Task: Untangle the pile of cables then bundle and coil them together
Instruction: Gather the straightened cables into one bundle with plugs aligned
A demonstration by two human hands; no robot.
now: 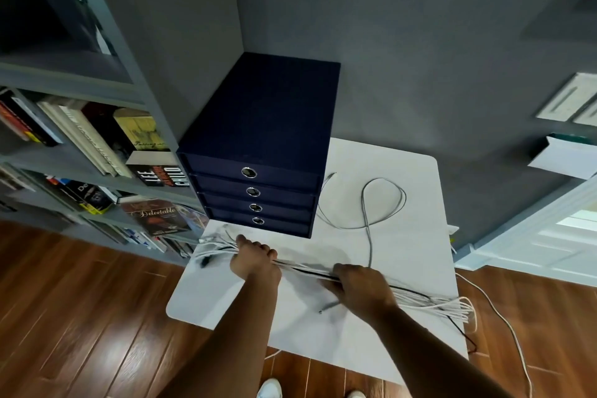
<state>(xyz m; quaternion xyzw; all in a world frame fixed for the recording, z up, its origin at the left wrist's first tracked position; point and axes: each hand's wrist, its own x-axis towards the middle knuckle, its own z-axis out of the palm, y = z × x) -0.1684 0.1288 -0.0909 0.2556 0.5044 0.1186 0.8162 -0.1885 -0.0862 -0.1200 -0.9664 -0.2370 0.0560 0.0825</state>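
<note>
Well, the biggest thing is the one white table (413, 255); at its back left stands one blue drawer box (268, 126) with four drawers. Just in front of the drawer box lies one bundle of cables (307, 266), pulled long from left to right; its strands are too many and too blurry to count. To the right of the drawer box one grey cable (384, 191) lies in a loose loop, and its end runs toward the bundle. Two hands hold the bundle in front of the drawer box; the left hand (255, 260) has its fingers curled tight round it; the right hand (361, 287) grips it too, though it is blurry. I think the job now is to pull the bundle straight; keep the left hand firm, slide the right hand slowly so no strand slips out, and gather in the grey cable before coiling.
</note>
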